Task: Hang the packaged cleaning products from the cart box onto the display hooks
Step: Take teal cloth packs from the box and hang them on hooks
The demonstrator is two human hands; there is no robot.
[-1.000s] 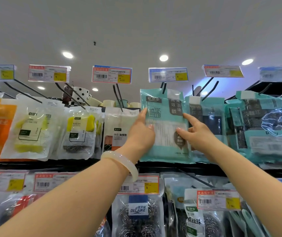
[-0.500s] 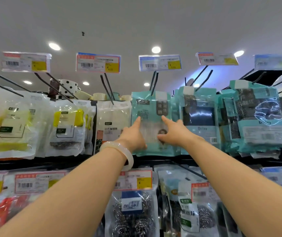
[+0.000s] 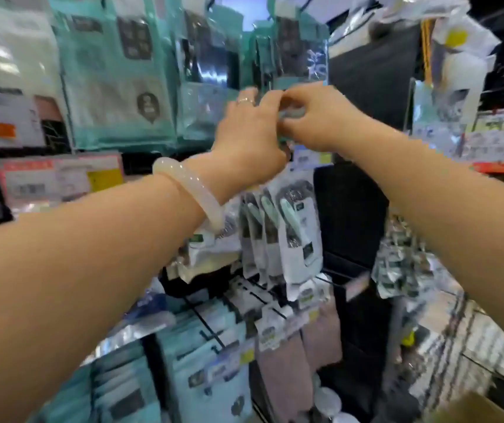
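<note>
Head view is motion-blurred; I can read no print on any label. My left hand [image 3: 249, 132] and right hand [image 3: 311, 117] meet, fingers curled, pinching the bottom edge of a teal pack [image 3: 298, 56] hanging top right of centre. White scrubber packs [image 3: 287, 233] hang below my wrists, beside a pale bangle [image 3: 192, 193].

Bare forearms, no sleeves — a pale translucent bangle [image 3: 194, 190] on the left wrist, a thin ring [image 3: 244, 100] on one finger.
</note>
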